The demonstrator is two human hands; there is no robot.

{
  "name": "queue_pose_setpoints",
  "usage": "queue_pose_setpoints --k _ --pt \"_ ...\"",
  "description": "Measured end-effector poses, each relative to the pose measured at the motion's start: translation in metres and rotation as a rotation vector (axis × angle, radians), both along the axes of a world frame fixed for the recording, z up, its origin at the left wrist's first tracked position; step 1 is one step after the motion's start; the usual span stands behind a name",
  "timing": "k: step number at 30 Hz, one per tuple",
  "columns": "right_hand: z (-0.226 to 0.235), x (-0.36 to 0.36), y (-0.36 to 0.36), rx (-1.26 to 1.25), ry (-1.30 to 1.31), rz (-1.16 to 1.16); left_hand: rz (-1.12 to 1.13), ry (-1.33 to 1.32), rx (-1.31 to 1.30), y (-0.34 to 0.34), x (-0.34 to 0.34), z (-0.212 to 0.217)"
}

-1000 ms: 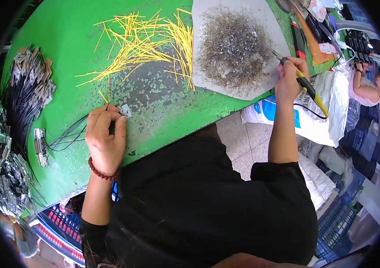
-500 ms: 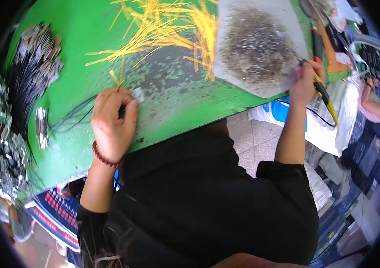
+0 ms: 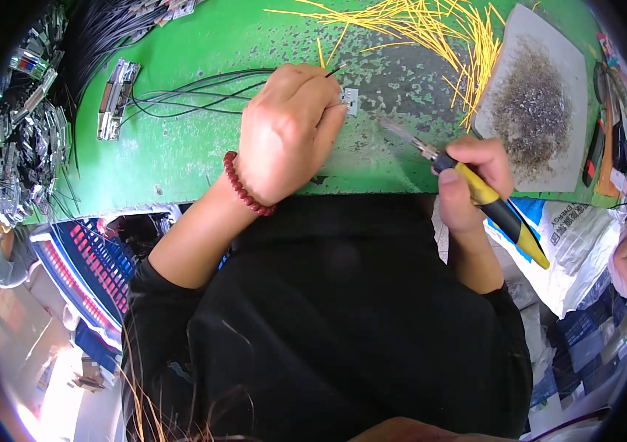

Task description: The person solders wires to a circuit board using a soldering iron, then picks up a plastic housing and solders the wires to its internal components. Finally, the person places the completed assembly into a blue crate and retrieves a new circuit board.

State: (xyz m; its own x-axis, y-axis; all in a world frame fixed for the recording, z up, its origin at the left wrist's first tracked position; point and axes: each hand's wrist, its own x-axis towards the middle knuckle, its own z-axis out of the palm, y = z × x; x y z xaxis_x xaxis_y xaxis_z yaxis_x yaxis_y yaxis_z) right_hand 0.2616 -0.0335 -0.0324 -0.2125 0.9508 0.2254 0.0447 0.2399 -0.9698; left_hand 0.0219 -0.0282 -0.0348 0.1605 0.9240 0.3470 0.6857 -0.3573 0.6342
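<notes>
My right hand (image 3: 475,180) is closed round the yellow-and-black handle of a soldering iron (image 3: 501,206). Its blurred tip points left, a short way from a small white piece (image 3: 351,101) on the green table. That piece lies against the fingertips of my left hand (image 3: 291,125), which is closed with thin black wires (image 3: 203,92) running into it. One black wire end sticks out past the fingers. At their other end the wires meet a shiny metallic part (image 3: 116,99) on the left. What the left fingers pinch is partly hidden.
Yellow wires (image 3: 431,29) lie loose at the back. A pale grey pad (image 3: 498,110) with a dark crumbly heap sits at the right, with tools (image 3: 601,147) beyond it. Shiny parts (image 3: 22,147) and black wires (image 3: 118,22) are piled left. The table's front edge is close to me.
The soldering iron has come left from the grey pad towards the small white piece. My left hand stays by the piece, and the whole view has shifted.
</notes>
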Motion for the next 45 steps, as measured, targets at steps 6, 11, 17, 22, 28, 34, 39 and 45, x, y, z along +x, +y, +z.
queue_pose_setpoints --k 6,11,17,22,28,34,39,45 --pt "-0.0053 -0.0119 0.0034 0.020 -0.033 0.042 0.016 -0.003 0.028 -0.0014 0.0007 -0.0005" --pt "-0.0053 -0.0106 0.0049 0.035 -0.042 0.041 0.019 -0.023 0.023 0.0005 0.0015 0.0012" --pt "-0.0077 -0.0097 0.0059 0.039 -0.065 0.034 0.011 -0.035 0.023 0.0016 0.0009 -0.0002" --pt "-0.0047 -0.0113 0.0066 0.044 -0.079 0.061 0.016 -0.026 0.030 0.0015 0.0014 -0.0008" --pt "-0.0050 -0.0118 0.0065 0.022 -0.108 0.065 0.015 -0.024 0.035 0.0009 0.0010 -0.0011" --pt "-0.0068 -0.0118 0.0030 -0.058 0.055 0.002 0.007 -0.026 0.044 0.0011 0.0006 -0.0018" --pt "-0.0083 -0.0119 0.0035 -0.057 0.050 -0.009 0.010 -0.022 0.043 0.0010 0.0006 -0.0016" --pt "-0.0084 -0.0131 0.0026 -0.048 0.053 -0.027 0.005 -0.024 0.024 0.0007 0.0005 -0.0016"
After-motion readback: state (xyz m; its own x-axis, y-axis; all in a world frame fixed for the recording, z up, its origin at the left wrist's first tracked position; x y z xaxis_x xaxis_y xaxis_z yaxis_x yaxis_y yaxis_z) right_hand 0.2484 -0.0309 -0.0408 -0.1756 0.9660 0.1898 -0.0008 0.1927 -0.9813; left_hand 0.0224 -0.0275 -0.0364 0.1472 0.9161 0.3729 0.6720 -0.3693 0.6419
